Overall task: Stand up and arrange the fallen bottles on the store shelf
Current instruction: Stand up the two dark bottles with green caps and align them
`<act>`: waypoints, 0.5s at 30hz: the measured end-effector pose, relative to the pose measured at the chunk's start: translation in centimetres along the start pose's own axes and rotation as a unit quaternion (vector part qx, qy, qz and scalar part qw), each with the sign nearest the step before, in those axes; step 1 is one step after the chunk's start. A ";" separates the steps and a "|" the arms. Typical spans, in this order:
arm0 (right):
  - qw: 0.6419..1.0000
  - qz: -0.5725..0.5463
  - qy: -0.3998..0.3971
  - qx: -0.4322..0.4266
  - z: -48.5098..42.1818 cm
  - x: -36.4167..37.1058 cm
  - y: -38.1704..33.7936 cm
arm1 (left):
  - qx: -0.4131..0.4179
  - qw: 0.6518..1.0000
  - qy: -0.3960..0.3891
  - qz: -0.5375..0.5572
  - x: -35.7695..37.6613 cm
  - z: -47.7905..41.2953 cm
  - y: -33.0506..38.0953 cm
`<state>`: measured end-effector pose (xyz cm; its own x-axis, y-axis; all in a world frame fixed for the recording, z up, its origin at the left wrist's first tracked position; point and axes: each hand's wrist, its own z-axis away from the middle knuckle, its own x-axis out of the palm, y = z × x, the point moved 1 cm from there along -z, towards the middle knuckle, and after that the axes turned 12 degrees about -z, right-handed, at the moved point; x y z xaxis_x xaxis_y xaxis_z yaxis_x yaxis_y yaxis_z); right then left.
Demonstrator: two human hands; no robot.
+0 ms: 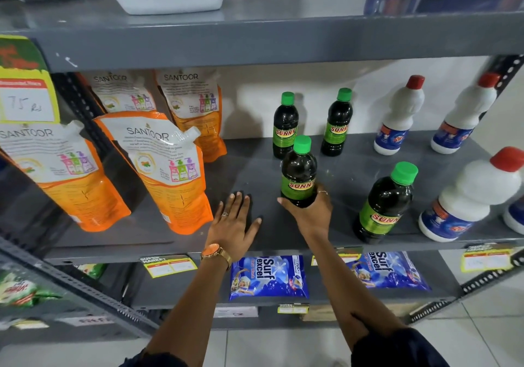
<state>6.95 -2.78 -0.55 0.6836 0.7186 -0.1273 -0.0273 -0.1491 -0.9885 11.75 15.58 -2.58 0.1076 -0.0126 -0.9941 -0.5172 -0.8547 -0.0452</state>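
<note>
1. At the front edge of the grey shelf (354, 168), the left hand (231, 225) is laid flat, palm down, fingers spread, nothing held; it rests just left of the held bottle.
2. The held bottle (298, 172), dark with a green cap, is clasped around its base by the right hand (310, 212). It is placed mid-shelf, near the front, well clear of the orange pouches (167, 168) on the left.
3. Its long axis is kept vertical, cap pointed up, label turned toward the camera. Whether the base is already touching the shelf cannot be told; it is hidden by the fingers.
4. Risk, as judged: if it is released before the base sits flat, the bottle could be tipped over, since the grip is low and the body is tall.
5. To the right, a front bottle (385, 203) is stood near the edge; it could be clipped by the forearm on withdrawal and knocked off.
6. Further back, two rear bottles (285, 127) are stood upright near the wall; the held one could be pushed into them if slid back carelessly.
7. White red-capped bottles (399, 114) are stood at the right, apart from the green group.
</note>
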 end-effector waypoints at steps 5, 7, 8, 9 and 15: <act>0.999 0.022 -0.029 -0.002 0.1 -0.2 -0.5 | -0.001 1.000 -0.002 0.004 0.1 0.0 -0.2; 0.998 0.033 -0.055 -0.001 0.0 -0.8 -0.5 | 0.002 1.000 -0.004 0.005 0.1 0.0 -0.2; 0.997 0.038 -0.066 -0.005 -0.1 -1.1 -0.6 | 0.003 1.000 -0.003 0.006 0.1 0.0 -0.2; 0.996 0.045 -0.078 -0.007 0.0 -1.5 -0.8 | 0.003 1.000 -0.003 0.006 0.1 0.0 -0.2; 0.991 0.070 -0.113 -0.009 2.8 -3.7 -0.9 | 0.001 1.000 -0.001 0.013 0.1 0.0 -0.1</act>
<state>2.38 -3.40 0.56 0.4933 0.8236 -0.2798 -0.0956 -0.2684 -0.9585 11.82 15.72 -2.69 0.0917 -0.0344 -0.9952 -0.5220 -0.8527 -0.0186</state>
